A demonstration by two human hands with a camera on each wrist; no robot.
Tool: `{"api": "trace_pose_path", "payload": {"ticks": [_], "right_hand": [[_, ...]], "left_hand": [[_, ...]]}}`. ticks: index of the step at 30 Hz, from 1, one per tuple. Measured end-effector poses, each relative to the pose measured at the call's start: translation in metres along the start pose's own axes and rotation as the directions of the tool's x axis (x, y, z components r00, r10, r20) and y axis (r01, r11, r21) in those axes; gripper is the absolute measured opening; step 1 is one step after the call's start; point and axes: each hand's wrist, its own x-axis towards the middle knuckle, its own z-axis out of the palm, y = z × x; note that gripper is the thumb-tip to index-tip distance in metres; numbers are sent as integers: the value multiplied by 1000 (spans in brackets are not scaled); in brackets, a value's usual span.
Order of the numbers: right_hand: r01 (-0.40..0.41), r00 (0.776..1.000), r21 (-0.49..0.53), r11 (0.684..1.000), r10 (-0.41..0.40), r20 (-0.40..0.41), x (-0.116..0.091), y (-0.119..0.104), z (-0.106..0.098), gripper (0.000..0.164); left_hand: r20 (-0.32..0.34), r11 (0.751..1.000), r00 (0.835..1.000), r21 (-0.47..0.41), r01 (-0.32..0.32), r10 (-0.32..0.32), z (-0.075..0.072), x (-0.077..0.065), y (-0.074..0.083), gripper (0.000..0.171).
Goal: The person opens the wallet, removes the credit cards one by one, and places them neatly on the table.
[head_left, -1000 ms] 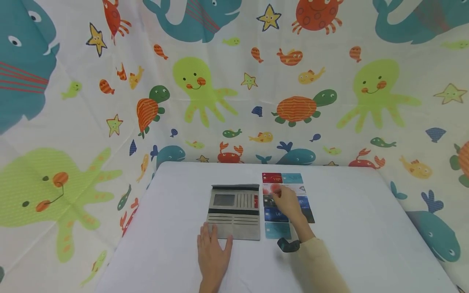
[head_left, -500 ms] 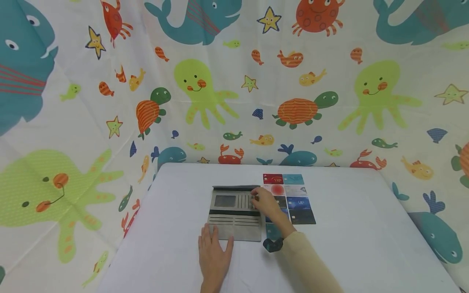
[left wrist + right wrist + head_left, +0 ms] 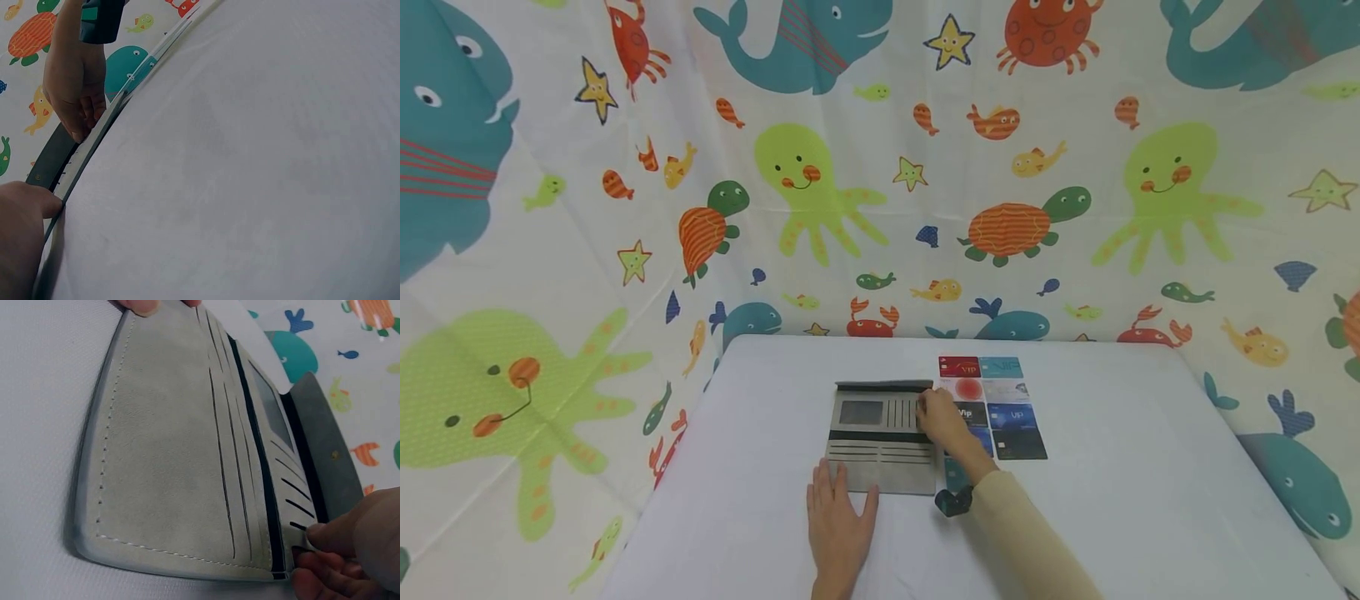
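Note:
A grey wallet (image 3: 882, 477) lies spread out on the white table, with a clear window (image 3: 861, 412), card slots and a dark flap along its far side. My left hand (image 3: 841, 521) rests with straight fingers on its near left corner; the thumb (image 3: 50, 203) touches the near edge. My right hand (image 3: 942, 417) pinches the wallet's right edge by the last short slot. In the right wrist view its thumb (image 3: 334, 536) presses above the slot and the other fingers curl below. Whether a card sits between them I cannot tell.
Several cards lie in rows right of the wallet, among them a red VIP card (image 3: 959, 367), a blue VIP card (image 3: 1013, 416) and a black card (image 3: 1018, 445). A dark device (image 3: 953, 501) sits on the right wrist. A sea-animal curtain (image 3: 880, 183) hangs behind the table.
My right hand has moved left from over the cards to the wallet's right edge, covering a red card that showed in its last slot. The left hand has stayed put.

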Motion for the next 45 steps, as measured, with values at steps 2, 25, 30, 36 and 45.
{"api": "trace_pose_path", "payload": {"ticks": [2, 25, 30, 36, 45], "right_hand": [[-12, 1000, -6, 1000, 12, 0, 1, 1, 2, 28], [-106, 986, -13, 994, 107, 126, 16, 6, -1, 43], [-161, 982, 3, 987, 160, 101, 15, 7, -3, 46], [-162, 984, -6, 987, 162, 67, 11, 10, -5, 37], [-68, 996, 15, 998, 67, 59, 0, 20, -13, 32]], "left_hand": [[3, 1000, 1000, 1, 2, -2, 0, 0, 0, 75], [0, 1000, 1000, -12, -4, 4, 0, 0, 1, 75], [0, 1000, 1000, -9, -9, 9, 1, 0, 2, 75], [-9, 1000, 1000, -18, -15, 15, 2, 0, 2, 74], [-25, 999, 999, -27, -31, 30, -1, -1, 1, 73]]}}
